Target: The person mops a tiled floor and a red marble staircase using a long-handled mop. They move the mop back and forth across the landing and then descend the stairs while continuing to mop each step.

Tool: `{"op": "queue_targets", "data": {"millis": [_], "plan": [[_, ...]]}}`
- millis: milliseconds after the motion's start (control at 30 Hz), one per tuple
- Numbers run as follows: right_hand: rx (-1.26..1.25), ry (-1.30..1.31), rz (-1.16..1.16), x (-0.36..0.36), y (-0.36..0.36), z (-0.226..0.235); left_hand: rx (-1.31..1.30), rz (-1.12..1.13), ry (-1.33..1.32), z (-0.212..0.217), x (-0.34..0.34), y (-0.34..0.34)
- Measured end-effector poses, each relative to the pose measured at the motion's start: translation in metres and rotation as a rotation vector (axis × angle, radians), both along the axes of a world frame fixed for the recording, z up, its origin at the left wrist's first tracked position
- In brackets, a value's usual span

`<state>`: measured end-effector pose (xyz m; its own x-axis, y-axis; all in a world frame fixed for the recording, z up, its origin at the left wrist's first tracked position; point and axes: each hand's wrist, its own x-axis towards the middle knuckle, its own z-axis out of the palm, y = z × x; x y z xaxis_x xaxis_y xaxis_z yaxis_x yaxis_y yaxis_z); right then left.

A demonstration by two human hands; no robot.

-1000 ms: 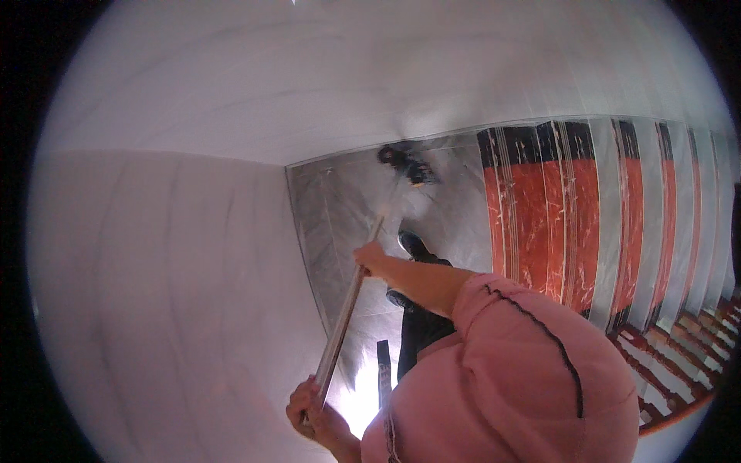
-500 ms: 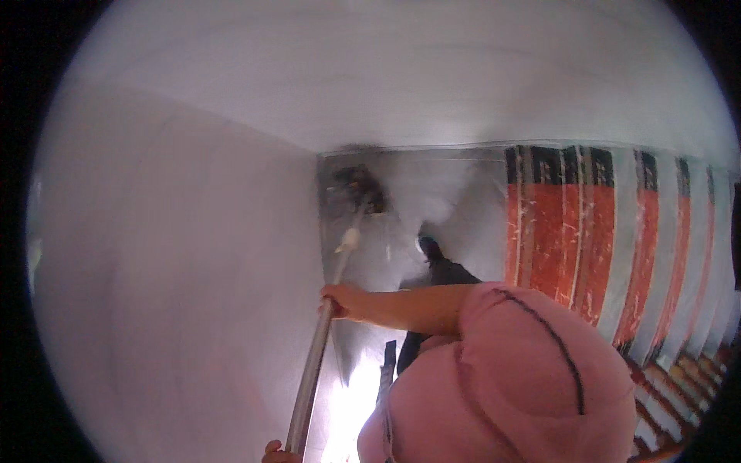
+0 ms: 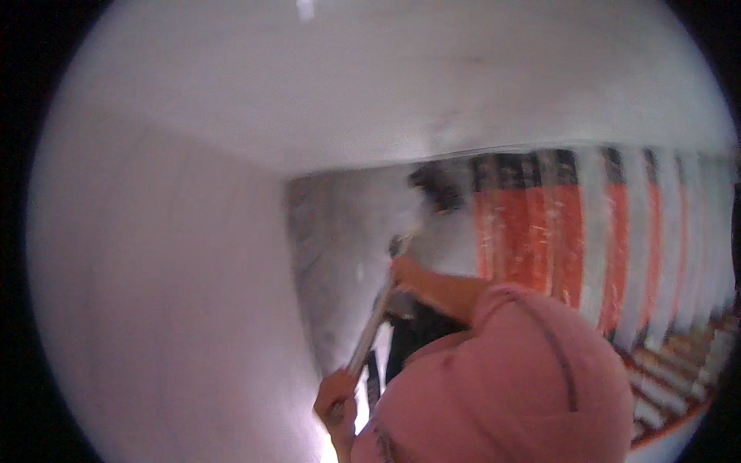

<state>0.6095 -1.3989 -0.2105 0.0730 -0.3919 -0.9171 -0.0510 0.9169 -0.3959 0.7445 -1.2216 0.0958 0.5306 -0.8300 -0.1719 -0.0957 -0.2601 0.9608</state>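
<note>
A long pale pole slants across the middle, part of a mop with a dark, shaggy head [image 3: 438, 189] blurred by motion. The head rests on the grey floor [image 3: 332, 224] close to the far wall. Higher on the pole, nearer the mop head, my right hand [image 3: 403, 272] is closed around it. Lower down, my left hand [image 3: 336, 397] wraps the upper end of the same pole. A pink sleeve and top [image 3: 517, 370] cover my right shoulder and body, hiding part of the floor.
To the right, steps with red and black strips [image 3: 532, 231] run beside the landing. A reddish-brown railing [image 3: 664, 386] stands at the lower right. Pale walls rise on the left [image 3: 170, 293] and far side [image 3: 463, 85]. Bright light shows near my left hand.
The mop head has swept right along the far wall toward the steps. Both hands moved right with the pole, and my left hand came further into view. The view shifted slightly.
</note>
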Motion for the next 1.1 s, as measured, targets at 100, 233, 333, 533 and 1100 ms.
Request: {"op": "queue_targets", "data": {"millis": [100,233,333,533,1100], "plan": [[0.058,-0.217,0.091,0.073,0.028,-0.002,-0.026,0.01,-0.202,0.01,-0.006,-0.019],[0.345,-0.531,0.009,0.121,-0.01,0.038,-0.234,-0.069,-0.366,0.049,-0.015,-0.067],[0.358,-0.691,0.256,0.123,-0.019,0.097,-0.399,-0.116,-0.472,0.07,-0.01,-0.082],[-1.407,-0.023,1.157,-0.058,-0.064,0.034,-0.484,-0.219,-0.65,0.076,-0.001,-0.133],[-0.028,0.48,0.139,-0.384,0.334,0.078,-0.762,-0.168,-0.023,0.065,0.025,-0.222]]}}
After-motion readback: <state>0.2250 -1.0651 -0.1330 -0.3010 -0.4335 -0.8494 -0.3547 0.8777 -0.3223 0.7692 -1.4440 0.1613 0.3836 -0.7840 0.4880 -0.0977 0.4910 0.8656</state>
